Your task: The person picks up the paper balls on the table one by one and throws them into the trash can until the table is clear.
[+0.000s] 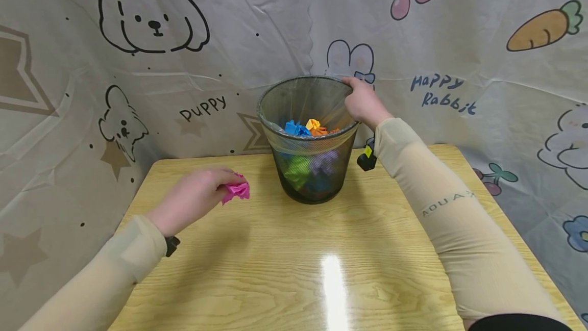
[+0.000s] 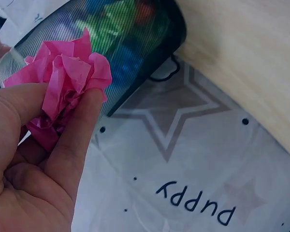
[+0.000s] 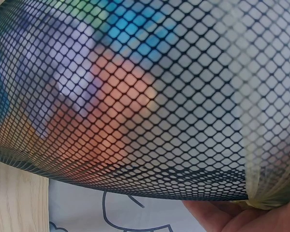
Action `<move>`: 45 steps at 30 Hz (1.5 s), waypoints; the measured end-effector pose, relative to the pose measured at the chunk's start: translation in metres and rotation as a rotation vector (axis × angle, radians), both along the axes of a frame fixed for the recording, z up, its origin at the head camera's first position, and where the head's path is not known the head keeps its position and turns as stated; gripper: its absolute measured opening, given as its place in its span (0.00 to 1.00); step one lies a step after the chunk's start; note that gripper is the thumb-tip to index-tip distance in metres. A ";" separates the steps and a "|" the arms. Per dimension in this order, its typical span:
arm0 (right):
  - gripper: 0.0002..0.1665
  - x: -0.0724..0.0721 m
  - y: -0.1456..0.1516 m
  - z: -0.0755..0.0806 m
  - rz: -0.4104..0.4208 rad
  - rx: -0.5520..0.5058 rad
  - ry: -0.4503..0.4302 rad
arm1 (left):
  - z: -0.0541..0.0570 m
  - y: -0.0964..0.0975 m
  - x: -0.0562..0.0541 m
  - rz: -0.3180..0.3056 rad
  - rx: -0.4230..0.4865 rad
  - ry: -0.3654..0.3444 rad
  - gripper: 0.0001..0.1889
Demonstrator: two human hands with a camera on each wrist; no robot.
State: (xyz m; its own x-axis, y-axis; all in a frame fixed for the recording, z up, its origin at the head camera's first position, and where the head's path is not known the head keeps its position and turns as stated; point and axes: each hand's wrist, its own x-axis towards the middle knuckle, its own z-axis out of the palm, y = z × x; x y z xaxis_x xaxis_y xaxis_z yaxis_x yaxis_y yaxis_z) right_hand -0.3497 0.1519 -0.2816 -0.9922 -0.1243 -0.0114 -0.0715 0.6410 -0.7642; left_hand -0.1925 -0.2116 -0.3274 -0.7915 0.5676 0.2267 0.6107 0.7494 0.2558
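A crumpled pink paper ball (image 1: pixel 237 191) is pinched between the thumb and fingers of my left hand (image 1: pixel 195 198), above the table and left of the bin. The left wrist view shows the pink paper (image 2: pixel 72 72) close up, with thumb and index finger pressed to its sides. At the back of the table, a black mesh wastebasket (image 1: pixel 312 146) with a clear liner stands upright. My right hand (image 1: pixel 366 104) grips its right rim, fingers partly hidden by the edge. Inside lie several crumpled papers, among them blue (image 1: pixel 296 128), orange (image 1: pixel 320 129), green and purple.
The wooden table (image 1: pixel 275 270) runs up to a pale printed cloth (image 1: pixel 275 9) hanging behind and at the sides. A bright light reflection (image 1: pixel 334 285) crosses the table's front part. In the right wrist view, the mesh wall (image 3: pixel 193 111) fills most of the picture.
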 end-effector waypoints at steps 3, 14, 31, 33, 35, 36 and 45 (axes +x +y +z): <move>0.44 0.000 0.000 0.000 0.000 0.003 0.005 | 0.008 0.000 -0.004 -0.006 0.012 0.017 0.14; 0.45 0.001 0.001 0.001 -0.002 0.002 0.002 | 0.043 0.001 -0.014 0.035 0.060 0.168 0.15; 0.44 0.003 0.001 0.001 0.003 0.001 0.017 | 0.090 0.021 -0.049 0.113 0.162 0.235 0.15; 0.44 0.003 0.001 0.001 0.004 0.002 0.022 | 0.094 0.024 -0.053 0.125 0.174 0.237 0.15; 0.45 0.002 0.001 0.001 0.005 0.002 0.024 | 0.098 0.028 -0.057 0.142 0.176 0.229 0.15; 0.45 0.002 0.001 0.001 0.005 0.001 0.024 | 0.100 0.030 -0.060 0.148 0.177 0.222 0.15; 0.45 0.003 0.000 0.002 -0.001 0.007 0.028 | 0.105 0.057 -0.083 0.130 0.214 0.207 0.15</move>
